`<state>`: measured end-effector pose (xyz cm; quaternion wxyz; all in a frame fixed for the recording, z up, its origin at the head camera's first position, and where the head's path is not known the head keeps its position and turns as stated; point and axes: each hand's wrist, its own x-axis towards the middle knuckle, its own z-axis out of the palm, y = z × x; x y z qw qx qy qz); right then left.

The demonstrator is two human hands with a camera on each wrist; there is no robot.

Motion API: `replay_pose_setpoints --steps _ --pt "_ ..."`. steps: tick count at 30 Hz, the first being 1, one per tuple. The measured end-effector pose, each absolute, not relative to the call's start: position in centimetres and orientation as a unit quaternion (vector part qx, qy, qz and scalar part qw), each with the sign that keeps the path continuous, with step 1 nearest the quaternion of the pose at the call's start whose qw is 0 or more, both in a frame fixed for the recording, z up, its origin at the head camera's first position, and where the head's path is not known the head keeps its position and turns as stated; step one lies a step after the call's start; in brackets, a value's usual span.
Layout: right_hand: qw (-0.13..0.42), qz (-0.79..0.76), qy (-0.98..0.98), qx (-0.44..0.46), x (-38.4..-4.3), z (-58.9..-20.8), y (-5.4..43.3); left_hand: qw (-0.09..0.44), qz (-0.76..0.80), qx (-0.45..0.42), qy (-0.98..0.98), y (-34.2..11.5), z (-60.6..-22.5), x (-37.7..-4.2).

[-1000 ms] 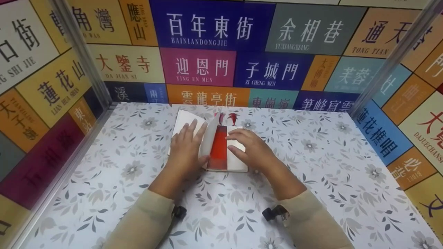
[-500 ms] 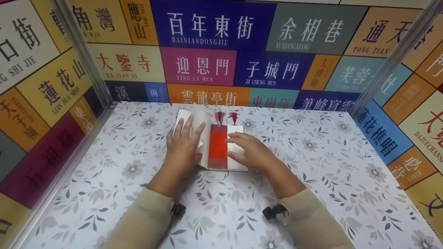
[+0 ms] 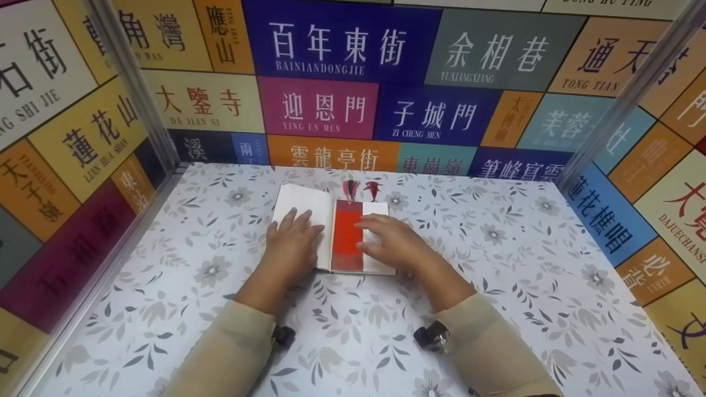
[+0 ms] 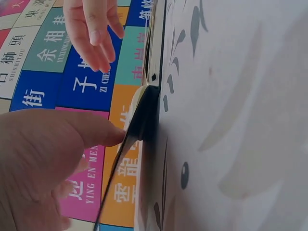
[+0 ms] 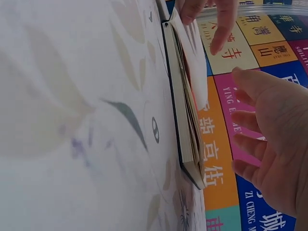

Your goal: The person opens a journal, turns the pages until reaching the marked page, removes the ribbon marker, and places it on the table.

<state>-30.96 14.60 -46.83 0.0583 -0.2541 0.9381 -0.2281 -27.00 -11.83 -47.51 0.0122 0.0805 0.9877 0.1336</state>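
A small book (image 3: 302,199) lies open on the table, its left page white. Over the inner part of the right side lies a red strip (image 3: 346,229), perhaps a bookmark. My left hand (image 3: 289,245) rests on the left page with fingers spread; in the left wrist view its thumb (image 4: 103,131) touches the raised dark cover edge (image 4: 144,115). My right hand (image 3: 394,242) is over the right page, fingertips near the strip. From the right wrist, this hand (image 5: 276,130) appears relaxed and apart from the book (image 5: 185,110), pinching nothing.
Beyond the book's top edge lie a pink and black tassel (image 3: 350,190) and a dark red tassel (image 3: 372,191). The table (image 3: 496,275) has a floral cover. Panels with printed signs (image 3: 342,41) stand at the back and both sides.
The raised leaf has gone over to the left and now lies down. My left hand has slid toward me along the left page. My right hand has shifted slightly left, over the strip's edge.
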Motion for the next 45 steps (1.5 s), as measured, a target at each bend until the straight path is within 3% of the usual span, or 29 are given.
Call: replay_pose_setpoints --steps 10,29,45 --pt "0.093 -0.131 0.952 -0.261 -32.0 -47.3 11.7 0.094 0.127 0.093 0.983 -11.8 -48.2 -26.9" --pt "0.120 -0.104 0.951 -0.266 -32.3 -48.9 11.1 0.120 0.133 0.089 0.980 -11.8 -48.9 -26.7" --pt "0.146 -0.107 0.955 -0.236 -32.1 -48.3 13.7 0.131 0.131 0.085 0.979 -11.7 -48.8 -26.7"
